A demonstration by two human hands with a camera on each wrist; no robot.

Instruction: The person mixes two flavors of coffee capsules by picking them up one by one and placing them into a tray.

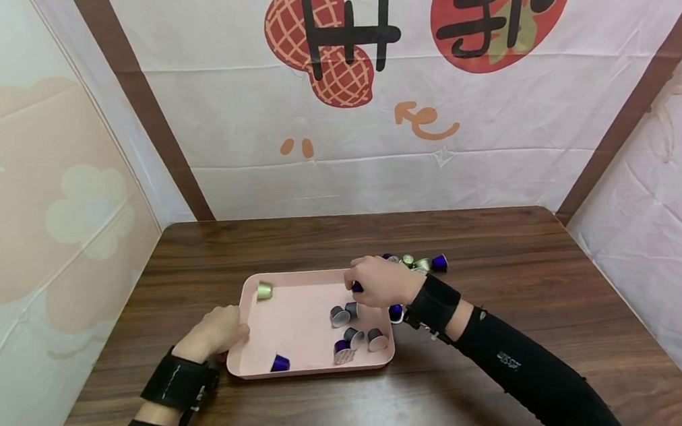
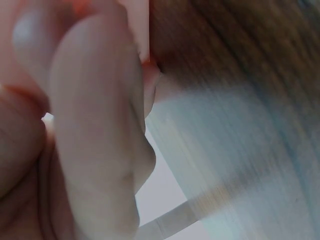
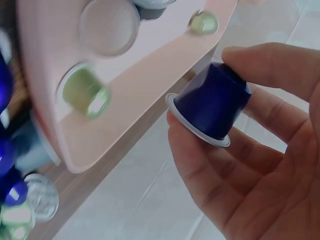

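Observation:
My right hand pinches a dark blue coffee capsule between thumb and fingers, above the right part of a pink tray. Its pale rim faces the fingertips in the right wrist view. At the tray's left edge my left hand grips the rim; the left wrist view shows its curled fingers close up. Inside the tray, grey capsules and a purple one cluster on the right. A green capsule lies at the back left, another purple capsule at the front left.
Beyond the tray's right side, a loose group of green and blue capsules lies on the wooden table. One blue capsule is close against the tray's right edge. In the tray's corner sits a green capsule, hidden from the head view.

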